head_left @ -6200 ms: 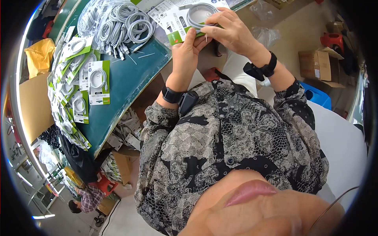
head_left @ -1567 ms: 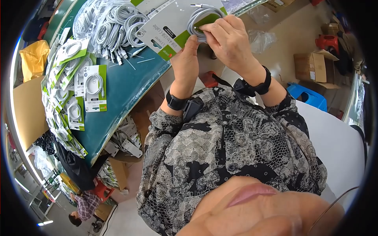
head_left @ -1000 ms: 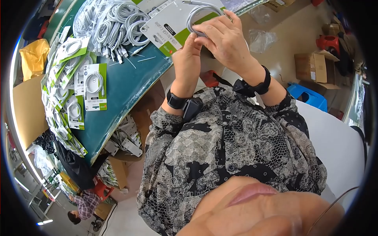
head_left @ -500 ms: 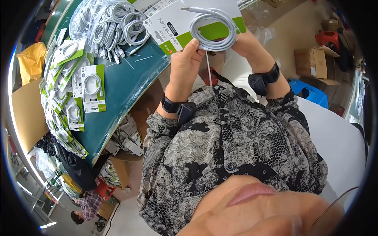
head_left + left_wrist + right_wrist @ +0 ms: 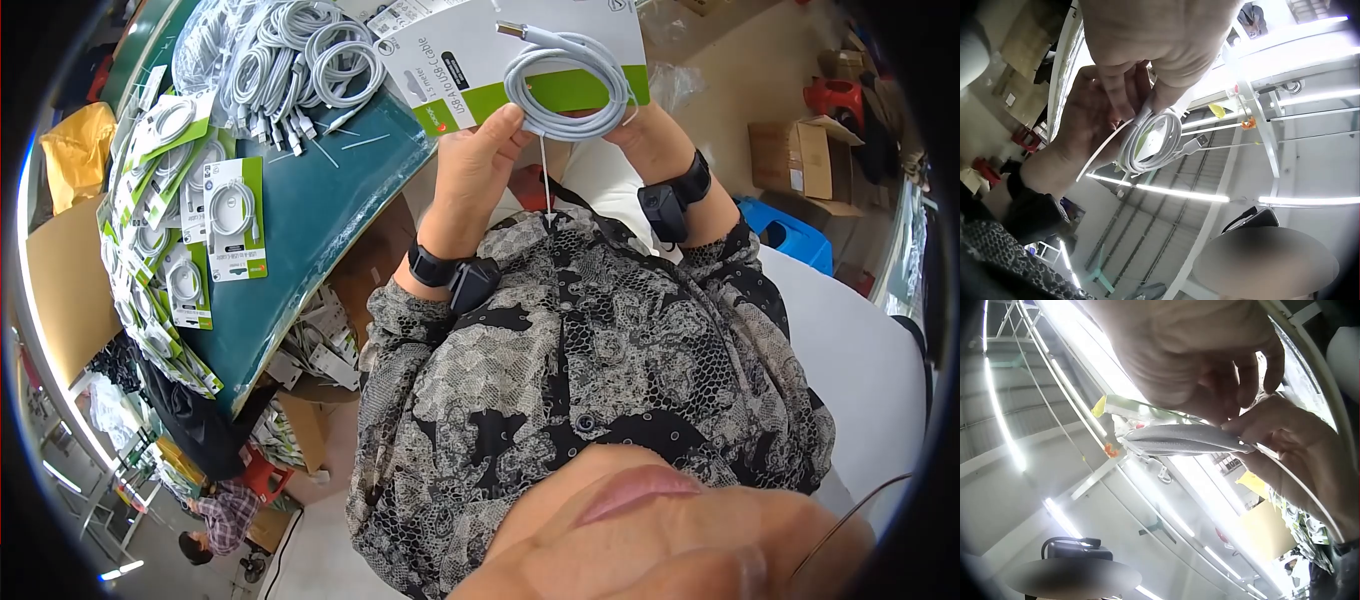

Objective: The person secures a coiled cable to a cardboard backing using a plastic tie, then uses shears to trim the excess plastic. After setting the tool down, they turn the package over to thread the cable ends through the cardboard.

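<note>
The left hand [image 5: 478, 160] is raised in front of the chest, its thumb and fingers pinched on the lower edge of a white-and-green packaging card [image 5: 520, 55] and on the coiled white USB cable [image 5: 566, 90] that lies against the card's face. The right hand [image 5: 650, 135] is mostly hidden behind the card; in the left wrist view its fingers [image 5: 1116, 94] are seen curled against the coil from the back, so the card and cable are clamped between both hands. A thin white tie [image 5: 545, 180] hangs straight down from the coil towards the patterned shirt [image 5: 600, 360]. One plug end of the cable [image 5: 515, 30] sticks out at the top of the coil. A black wrist camera [image 5: 470, 285] is strapped on the left forearm and another [image 5: 665, 205] on the right.

To the left, a green bench [image 5: 310, 190] carries a heap of loose coiled white cables [image 5: 300, 60] near its far end and a long row of finished carded cables [image 5: 170, 220] along its far edge. Cardboard boxes [image 5: 800, 160] and a blue stool [image 5: 785, 230] are seen on the floor to the right.
</note>
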{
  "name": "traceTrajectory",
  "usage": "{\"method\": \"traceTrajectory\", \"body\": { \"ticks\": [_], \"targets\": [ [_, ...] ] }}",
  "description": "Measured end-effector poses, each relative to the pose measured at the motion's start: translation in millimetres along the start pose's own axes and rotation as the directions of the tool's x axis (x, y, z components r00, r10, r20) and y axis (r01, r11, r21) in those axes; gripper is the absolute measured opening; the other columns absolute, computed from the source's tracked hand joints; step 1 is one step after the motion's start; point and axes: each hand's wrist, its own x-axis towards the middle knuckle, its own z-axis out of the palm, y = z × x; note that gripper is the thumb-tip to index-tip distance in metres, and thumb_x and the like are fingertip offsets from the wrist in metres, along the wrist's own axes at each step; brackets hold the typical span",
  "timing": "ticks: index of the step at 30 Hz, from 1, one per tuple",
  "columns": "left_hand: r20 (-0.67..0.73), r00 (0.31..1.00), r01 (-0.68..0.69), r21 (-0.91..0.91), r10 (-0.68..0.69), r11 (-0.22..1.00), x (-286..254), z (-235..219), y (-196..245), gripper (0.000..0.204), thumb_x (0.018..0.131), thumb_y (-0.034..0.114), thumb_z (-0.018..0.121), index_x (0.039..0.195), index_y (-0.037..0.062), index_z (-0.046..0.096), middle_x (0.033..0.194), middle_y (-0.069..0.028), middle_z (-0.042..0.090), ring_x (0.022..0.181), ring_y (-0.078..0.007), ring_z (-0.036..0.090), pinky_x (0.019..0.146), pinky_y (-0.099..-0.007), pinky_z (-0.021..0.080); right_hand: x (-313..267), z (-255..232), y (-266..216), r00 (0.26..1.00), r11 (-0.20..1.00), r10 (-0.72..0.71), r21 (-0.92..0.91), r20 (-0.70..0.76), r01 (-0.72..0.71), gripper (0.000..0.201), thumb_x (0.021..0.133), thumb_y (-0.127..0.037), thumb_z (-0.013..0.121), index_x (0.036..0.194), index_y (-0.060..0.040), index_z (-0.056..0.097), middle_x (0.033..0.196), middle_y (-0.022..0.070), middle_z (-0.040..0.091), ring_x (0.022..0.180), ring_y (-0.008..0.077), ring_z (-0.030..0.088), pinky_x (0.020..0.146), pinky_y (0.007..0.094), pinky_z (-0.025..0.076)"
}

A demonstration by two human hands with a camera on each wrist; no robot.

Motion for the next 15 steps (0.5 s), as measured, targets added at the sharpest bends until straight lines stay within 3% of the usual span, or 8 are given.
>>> {"method": "traceTrajectory", "body": {
  "ticks": [11,15],
  "targets": [
    [0.026,0.999,0.033,0.043,-0.034,0.999,-1.6,-5.0,-0.3,0.031,0.086,0.005,0.062,0.116,-0.0010,0.054,0.109,-0.0088,0.060,0.095,-0.0191,0.060,0.083,-0.0344,0.050,0.6,-0.6,8.0,1.000,0.998,-0.009,0.055,0.009,0.008,0.073,0.064,-0.031,0.080,0.124,-0.0014,0.051,0.118,0.0152,0.058,0.105,0.0234,0.060,0.090,0.0370,0.051],
    [0.020,1.000,-0.018,-0.007,0.018,1.000,-0.3,-2.1,-2.9,0.030,0.087,0.004,0.061,0.115,-0.0012,0.054,0.108,-0.0091,0.060,0.095,-0.0190,0.060,0.082,-0.0342,0.051,1.6,7.4,8.7,1.000,0.996,-0.024,0.087,0.004,0.023,0.062,0.072,-0.028,0.076,0.122,-0.0012,0.052,0.114,0.0146,0.060,0.100,0.0220,0.061,0.087,0.0356,0.052]
  ]
}}
